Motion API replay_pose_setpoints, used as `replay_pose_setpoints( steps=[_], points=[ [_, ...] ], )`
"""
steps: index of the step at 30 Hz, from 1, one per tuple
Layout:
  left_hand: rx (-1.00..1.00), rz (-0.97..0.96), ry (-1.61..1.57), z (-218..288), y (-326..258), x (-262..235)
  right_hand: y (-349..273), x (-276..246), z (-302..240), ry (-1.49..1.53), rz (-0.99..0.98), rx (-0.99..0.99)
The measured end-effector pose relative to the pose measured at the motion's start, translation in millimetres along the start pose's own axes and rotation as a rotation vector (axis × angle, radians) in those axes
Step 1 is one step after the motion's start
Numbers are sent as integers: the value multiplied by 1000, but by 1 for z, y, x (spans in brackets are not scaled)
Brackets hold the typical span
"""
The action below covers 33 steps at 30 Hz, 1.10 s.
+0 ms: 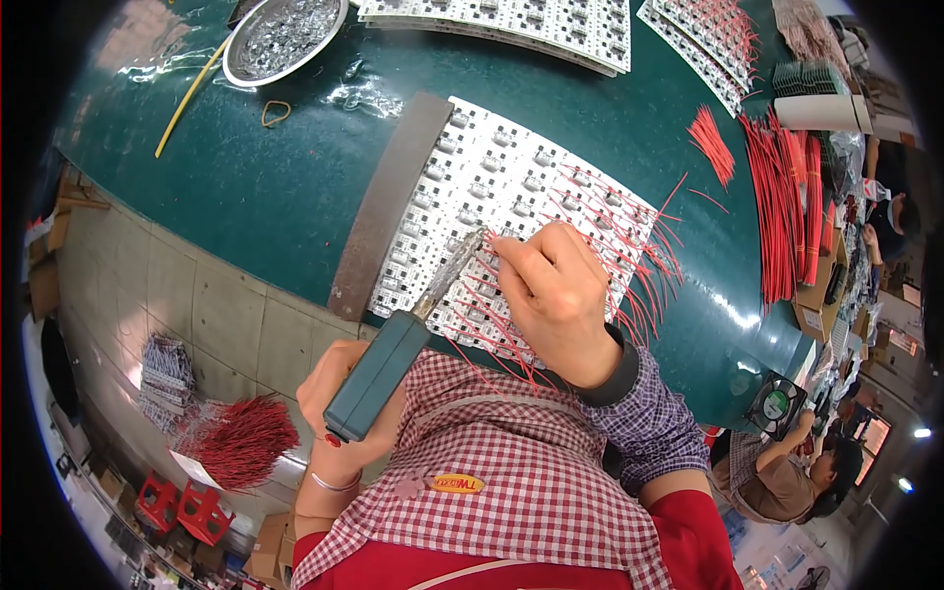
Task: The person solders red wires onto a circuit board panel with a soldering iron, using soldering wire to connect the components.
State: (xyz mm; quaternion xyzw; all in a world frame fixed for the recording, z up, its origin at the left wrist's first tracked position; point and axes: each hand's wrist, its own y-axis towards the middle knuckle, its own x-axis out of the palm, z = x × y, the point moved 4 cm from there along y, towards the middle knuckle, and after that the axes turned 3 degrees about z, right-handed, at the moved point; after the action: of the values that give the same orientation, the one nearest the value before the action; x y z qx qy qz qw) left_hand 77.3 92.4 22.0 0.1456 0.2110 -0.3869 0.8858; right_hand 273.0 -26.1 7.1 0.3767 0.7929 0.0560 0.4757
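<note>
A white panel of circuit boards lies on the green table, with many thin red wires sticking out from its right and near parts. My left hand is wrapped round the dark green handle of a soldering iron. Its metal shaft slants up and right, with the tip at the middle of the panel. Beside that tip, my right hand is closed in a pinch on a red wire. The fingers hide most of this wire. A flat brown bar runs along the panel's left edge.
A metal bowl of small shiny parts stands far left, near a yellow tube. Stacked panels lie at the back. Red wire bundles are on the right. A small fan and a co-worker appear lower right.
</note>
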Motion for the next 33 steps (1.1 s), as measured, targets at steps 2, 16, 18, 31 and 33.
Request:
replay_pose_setpoints(
  steps=[2, 16, 18, 31, 33],
  points=[
    [12, -10, 11, -2, 0, -1, 0, 0, 0, 1, 2, 0],
    [10, 60, -27, -6, -11, -4, 2, -2, -1, 8, -7, -27],
    [4, 64, -52, -9, -13, -4, 5, -7, -3, 2, -12, -31],
    [28, 42, -3, -5, -4, 2, 12, -8, 11, 18, -32, 22],
    [6, 39, -35, -5, -2, 3, 12, -7, 11, 19, -35, 26]
  ],
)
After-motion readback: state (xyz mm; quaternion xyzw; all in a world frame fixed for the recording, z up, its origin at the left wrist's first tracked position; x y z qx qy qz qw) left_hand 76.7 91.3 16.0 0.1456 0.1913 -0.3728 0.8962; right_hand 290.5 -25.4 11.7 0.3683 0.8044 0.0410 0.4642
